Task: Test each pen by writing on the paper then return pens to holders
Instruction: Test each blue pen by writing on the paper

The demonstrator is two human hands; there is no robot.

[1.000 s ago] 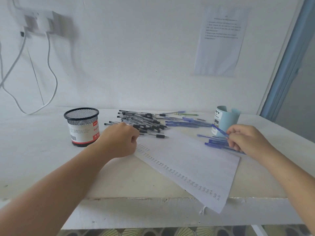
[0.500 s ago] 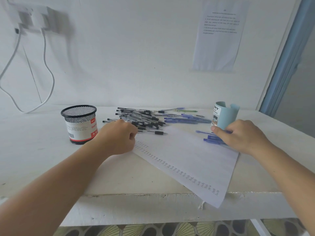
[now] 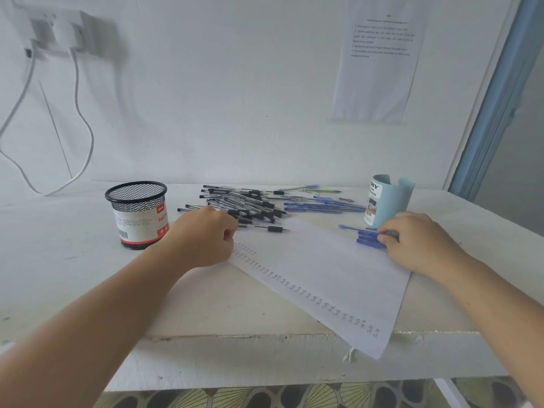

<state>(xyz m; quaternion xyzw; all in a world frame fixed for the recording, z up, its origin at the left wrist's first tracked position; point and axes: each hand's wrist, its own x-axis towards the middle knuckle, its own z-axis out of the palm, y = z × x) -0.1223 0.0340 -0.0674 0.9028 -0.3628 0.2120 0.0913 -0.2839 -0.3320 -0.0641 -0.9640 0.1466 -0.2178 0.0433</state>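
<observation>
Far left stands one black mesh metal pen holder (image 3: 137,213), apparently empty. The left hand (image 3: 203,238), fingers curled into a loose fist, pins the one white sheet of paper (image 3: 323,275) beside a heap of black-capped pens (image 3: 244,206), too tangled to count. The right hand (image 3: 418,241) pinches a small bunch of blue pens (image 3: 369,238); they could roll apart. One pale blue holder (image 3: 388,201) stands behind.
</observation>
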